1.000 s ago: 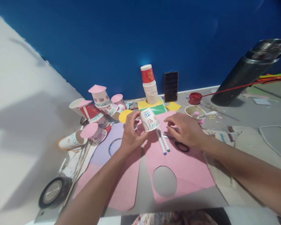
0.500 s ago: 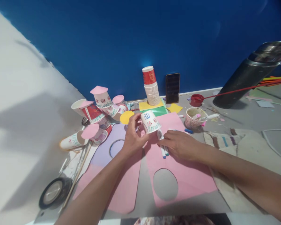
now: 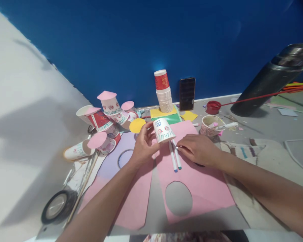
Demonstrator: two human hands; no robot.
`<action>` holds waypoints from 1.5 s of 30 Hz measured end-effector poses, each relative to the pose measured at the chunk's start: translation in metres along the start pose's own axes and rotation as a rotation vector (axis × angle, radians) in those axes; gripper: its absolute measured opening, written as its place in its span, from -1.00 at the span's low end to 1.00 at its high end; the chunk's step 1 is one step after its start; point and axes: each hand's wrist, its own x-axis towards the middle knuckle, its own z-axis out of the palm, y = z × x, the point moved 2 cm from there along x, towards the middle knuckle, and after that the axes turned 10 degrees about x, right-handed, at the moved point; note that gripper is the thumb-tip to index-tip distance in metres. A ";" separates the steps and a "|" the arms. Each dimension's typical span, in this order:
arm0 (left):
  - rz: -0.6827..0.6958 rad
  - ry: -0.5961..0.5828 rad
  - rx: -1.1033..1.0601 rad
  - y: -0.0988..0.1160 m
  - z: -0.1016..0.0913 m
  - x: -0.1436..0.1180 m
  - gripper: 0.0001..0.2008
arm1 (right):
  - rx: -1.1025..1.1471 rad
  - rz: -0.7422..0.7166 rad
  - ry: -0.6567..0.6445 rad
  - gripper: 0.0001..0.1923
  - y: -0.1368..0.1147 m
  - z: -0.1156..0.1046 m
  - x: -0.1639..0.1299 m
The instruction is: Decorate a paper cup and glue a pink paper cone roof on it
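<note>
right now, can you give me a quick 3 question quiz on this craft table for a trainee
1. Which hand holds the decorated paper cup?
2. True or false: the two markers lie on a green sheet.
3. What leans upright against the blue wall beside the stack of cups: A) phone B) scissors C) ruler?

Key:
1. The left hand; the right hand rests by the markers.
2. False, on the pink paper.
3. A, the phone.

Two bare, sleeveless forearms

wall (image 3: 131,37) – deep blue | left panel (image 3: 17,111) – white, shadowed | floor (image 3: 275,126) – grey
</note>
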 end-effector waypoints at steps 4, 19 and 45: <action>-0.064 0.006 -0.030 -0.005 -0.002 -0.002 -0.28 | 0.002 -0.024 -0.043 -0.76 -0.004 0.003 -0.001; -0.109 0.011 -0.052 0.000 0.002 -0.005 -0.35 | 0.028 -0.092 -0.060 -0.73 -0.005 0.014 -0.007; -0.223 0.112 -0.096 0.005 0.004 -0.007 -0.44 | 0.414 -0.304 0.285 -0.92 -0.010 -0.015 -0.013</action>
